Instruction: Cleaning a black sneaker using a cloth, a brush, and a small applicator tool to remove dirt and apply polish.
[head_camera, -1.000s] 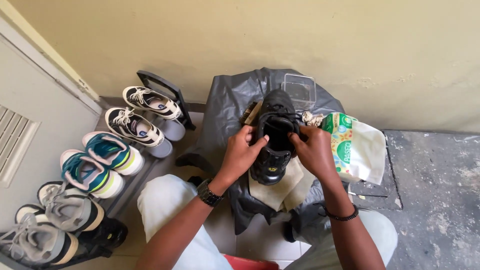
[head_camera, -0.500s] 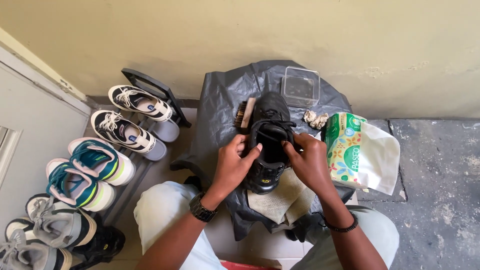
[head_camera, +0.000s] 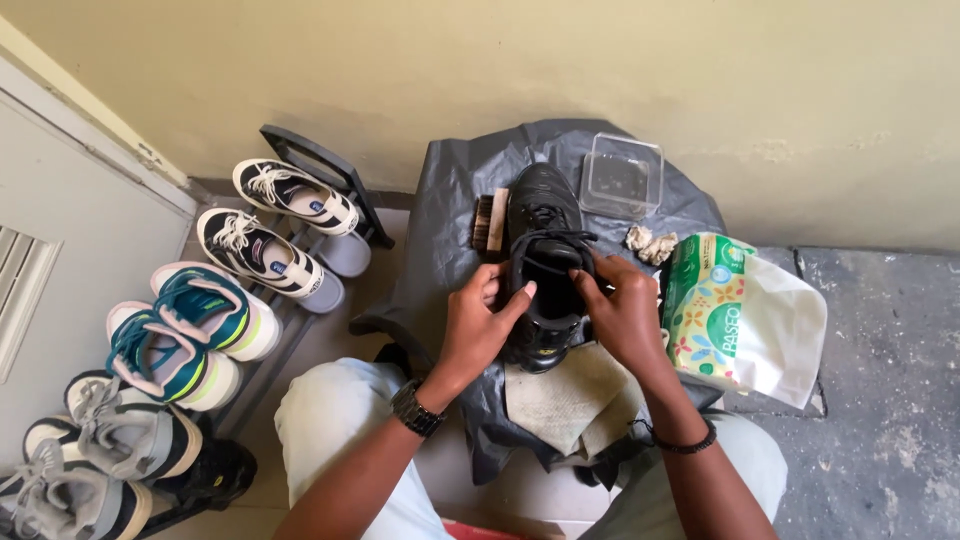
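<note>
Both hands clamp one black shoe (head_camera: 545, 262): left hand (head_camera: 480, 320) curled on its left side at the collar, right hand (head_camera: 620, 315) on its right side, fingertips at the opening's rim and laces. Shoe sits between the two grips, heel toward the person, toe pointing away, on the counter (head_camera: 450, 200) draped in grey plastic sheet. Just below the grips: beige cloth (head_camera: 570, 395) under the heel. Right of the right hand: floral tissue pack (head_camera: 715, 310). Beyond, left of the toe: wooden brush (head_camera: 491, 220); crumpled wad (head_camera: 650, 243); farthest, clear plastic box (head_camera: 622, 176). Well left of the left hand: shoe rack (head_camera: 330, 190) with sneakers.
</note>
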